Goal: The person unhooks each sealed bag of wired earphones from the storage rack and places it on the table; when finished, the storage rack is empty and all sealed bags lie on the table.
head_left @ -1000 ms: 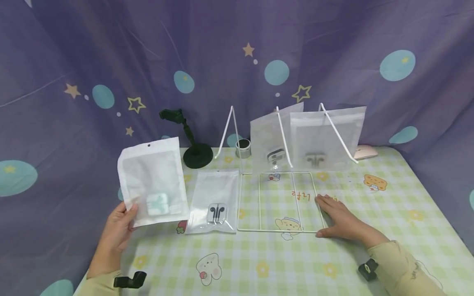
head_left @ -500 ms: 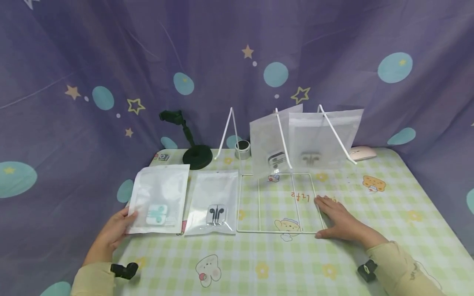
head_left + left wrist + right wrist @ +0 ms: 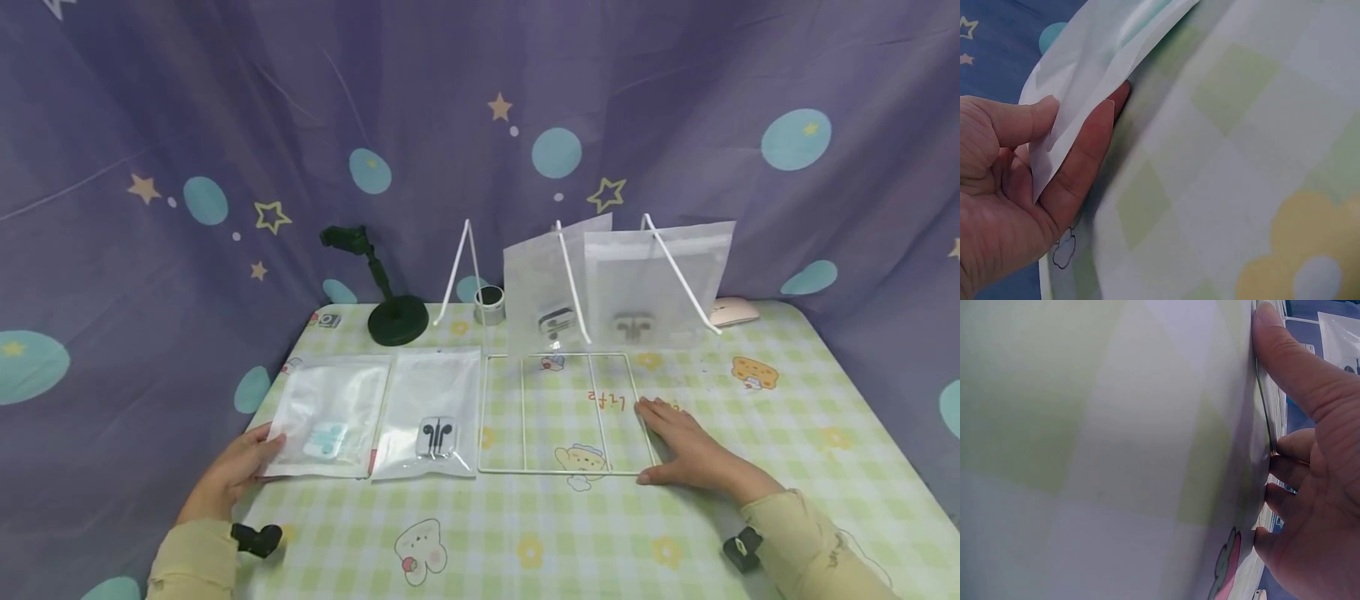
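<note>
In the head view my left hand [image 3: 234, 468] pinches the lower left corner of a white zip pouch [image 3: 330, 382] holding mint-green earphones in a square case [image 3: 326, 439]. The left wrist view shows the thumb over the pouch's edge and fingers beneath it. Right beside it lies a second pouch [image 3: 431, 379] with black earphones [image 3: 437, 437]. My right hand [image 3: 686, 446] rests at the right side of a white wire rack [image 3: 566, 472], thumb and fingers spread against the base wire. Two more pouches hang from the rack's hooks, one in the middle [image 3: 536, 271] and one at the right [image 3: 656, 275].
A dark green stand [image 3: 397, 321] and a small round silver container [image 3: 490, 307] stand at the back. A pale pink mouse [image 3: 733, 312] lies behind the right hook. The left hook [image 3: 453, 271] bears no pouch. A green checked cloth [image 3: 465, 542] covers the table.
My left hand has lowered the pouch with mint-green earphones from a raised, tilted position down to the table beside the other pouch. My right hand has stayed at the rack.
</note>
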